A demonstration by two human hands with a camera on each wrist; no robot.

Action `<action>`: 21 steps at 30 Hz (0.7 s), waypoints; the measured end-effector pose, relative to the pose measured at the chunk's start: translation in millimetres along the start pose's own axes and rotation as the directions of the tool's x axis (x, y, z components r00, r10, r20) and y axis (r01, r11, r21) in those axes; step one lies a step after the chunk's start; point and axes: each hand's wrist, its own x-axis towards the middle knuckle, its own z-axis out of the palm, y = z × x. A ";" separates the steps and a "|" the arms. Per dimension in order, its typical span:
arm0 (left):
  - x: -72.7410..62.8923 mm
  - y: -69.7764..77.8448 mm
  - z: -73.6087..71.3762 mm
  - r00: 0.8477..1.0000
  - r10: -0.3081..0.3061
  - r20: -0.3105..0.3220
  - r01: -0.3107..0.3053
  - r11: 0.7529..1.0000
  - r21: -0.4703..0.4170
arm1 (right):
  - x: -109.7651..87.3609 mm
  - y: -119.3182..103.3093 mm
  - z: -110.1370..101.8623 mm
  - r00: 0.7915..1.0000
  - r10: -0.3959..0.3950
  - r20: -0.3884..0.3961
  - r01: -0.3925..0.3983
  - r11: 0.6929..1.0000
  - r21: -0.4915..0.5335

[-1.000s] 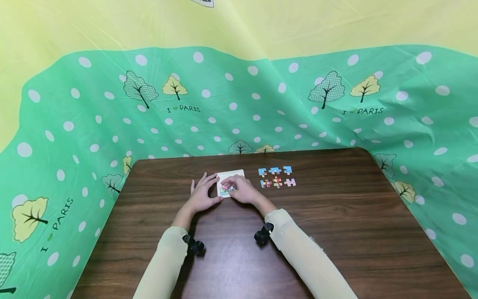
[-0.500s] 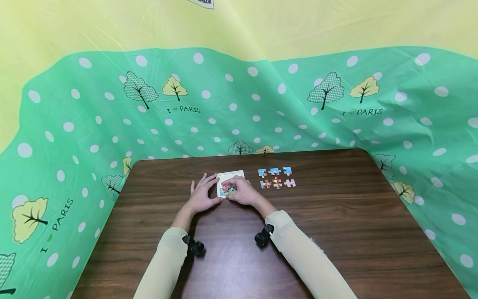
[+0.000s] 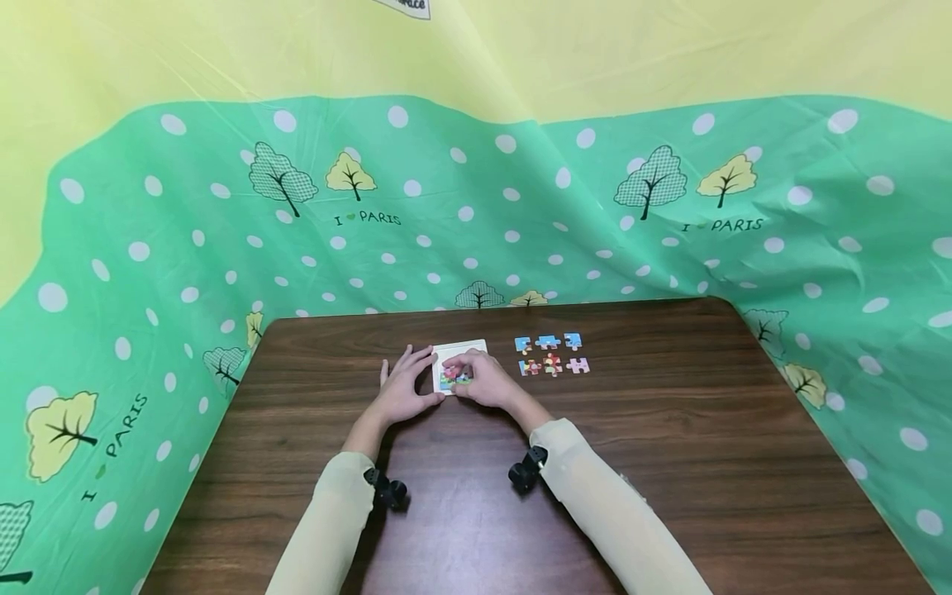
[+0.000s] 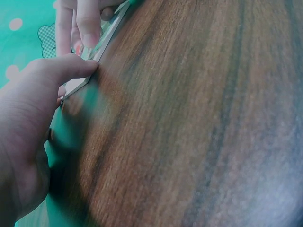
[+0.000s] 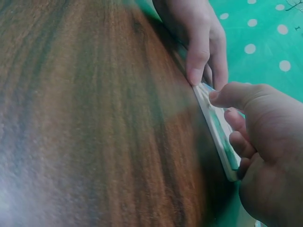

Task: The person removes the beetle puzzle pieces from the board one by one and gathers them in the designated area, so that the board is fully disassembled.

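Observation:
A small white-bordered puzzle board (image 3: pixel 459 345) lies flat near the back of the table, with colourful puzzle pieces (image 3: pixel 449 377) showing in its lower part. My left hand (image 3: pixel 403 392) spreads along its left side, thumb at the near corner and index fingertip by the far corner. In the left wrist view, the left thumb (image 4: pixel 78 67) presses against the board's edge. Over the board, my right hand (image 3: pixel 485 380) bends its fingers, holding a puzzle piece between thumb and index finger. The right hand covers the board's right part, and its own piece is largely hidden.
To the right of the board several loose puzzle pieces lie in two rows, among them a blue piece (image 3: pixel 547 340) and a pink piece (image 3: pixel 578 364). A green and yellow patterned cloth (image 3: pixel 416 198) hangs behind the dark wooden table (image 3: pixel 669 430).
The right thumb has shifted slightly left and nearer to me, and more of the picture shows beside it. The left hand and the loose pieces stay put.

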 end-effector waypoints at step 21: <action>-0.1 -0.5 0.2 1.000 -0.013 0.002 0.013 1.000 0.004 | -4.4 -9.0 -19.1 0.999 0.033 0.004 -0.033 0.999 -0.002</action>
